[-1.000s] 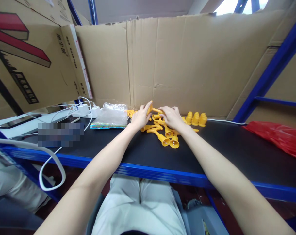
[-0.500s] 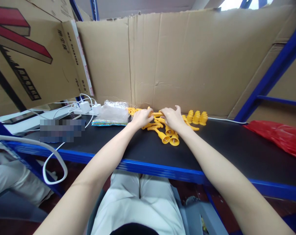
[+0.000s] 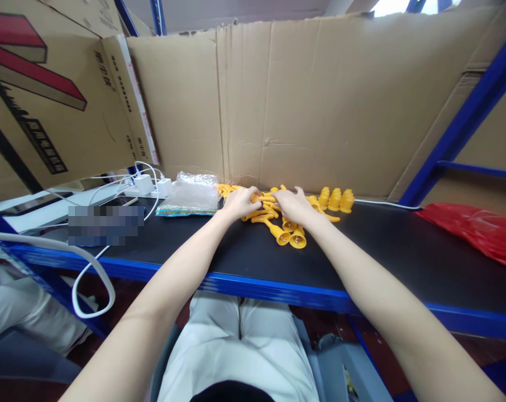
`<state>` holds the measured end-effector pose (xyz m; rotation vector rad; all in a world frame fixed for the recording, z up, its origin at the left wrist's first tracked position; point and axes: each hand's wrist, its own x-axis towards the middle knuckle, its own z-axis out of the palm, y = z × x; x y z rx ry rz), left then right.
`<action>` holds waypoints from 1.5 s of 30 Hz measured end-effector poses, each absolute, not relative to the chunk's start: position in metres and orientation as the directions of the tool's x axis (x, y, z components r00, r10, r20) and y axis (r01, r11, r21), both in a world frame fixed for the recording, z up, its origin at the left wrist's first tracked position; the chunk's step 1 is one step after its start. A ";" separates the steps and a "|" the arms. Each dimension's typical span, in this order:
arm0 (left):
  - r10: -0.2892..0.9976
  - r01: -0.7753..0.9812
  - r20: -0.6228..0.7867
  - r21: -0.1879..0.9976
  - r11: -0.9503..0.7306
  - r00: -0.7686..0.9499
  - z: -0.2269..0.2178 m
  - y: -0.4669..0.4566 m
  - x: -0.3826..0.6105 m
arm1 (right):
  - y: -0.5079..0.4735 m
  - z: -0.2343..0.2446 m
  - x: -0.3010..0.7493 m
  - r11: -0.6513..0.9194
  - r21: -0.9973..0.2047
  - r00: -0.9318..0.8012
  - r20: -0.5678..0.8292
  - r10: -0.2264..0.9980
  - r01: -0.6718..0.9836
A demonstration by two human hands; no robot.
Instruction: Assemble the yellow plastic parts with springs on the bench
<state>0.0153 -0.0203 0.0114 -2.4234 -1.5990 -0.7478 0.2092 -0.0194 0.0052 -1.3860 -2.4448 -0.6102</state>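
Yellow flared pieces [image 3: 277, 230] in a loose heap, seemingly plastic

Left grip [image 3: 238, 205] near right grip [image 3: 294, 206]

Yellow flared pieces [image 3: 297, 239]: moulded plastic by look, smooth, slight sheen. Yellow ridged pieces [image 3: 346, 201]: same plastic look, ribbed. Tabletop [image 3: 244, 254]: black, smooth, mostly matt. Front beam [image 3: 278, 293]: painted metal look, blue, semi-gloss. Back panel [image 3: 328, 100]: corrugated cardboard, matt, creased, torn top edge. Clear bags [image 3: 190, 194]: thin plastic film, shiny, wrinkled. Red bag [image 3: 475, 230]: plastic film, glossy, crumpled. White cable [image 3: 94, 272]: smooth plastic sheath. Trousers [image 3: 253, 352]: pale woven-looking cloth, matt, soft folds.
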 end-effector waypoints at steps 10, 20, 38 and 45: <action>0.819 0.888 0.489 0.169 -0.427 0.301 0.012 -0.022 0.017 | -0.030 0.016 0.209 0.443 0.195 -0.475 0.519 0.710 0.875; 0.822 0.890 0.482 0.165 -0.424 0.302 0.010 -0.021 0.015 | -0.025 0.011 0.212 0.468 0.108 -0.471 0.386 0.793 0.877; 0.824 0.890 0.494 0.194 -0.413 0.275 0.011 -0.016 0.011 | -0.025 0.010 0.209 0.437 0.173 -0.458 0.526 0.716 0.882; 0.842 0.924 0.508 0.207 -0.322 0.179 0.010 -0.008 0.002 | -0.028 0.014 0.213 0.409 0.121 -0.404 0.550 0.731 0.905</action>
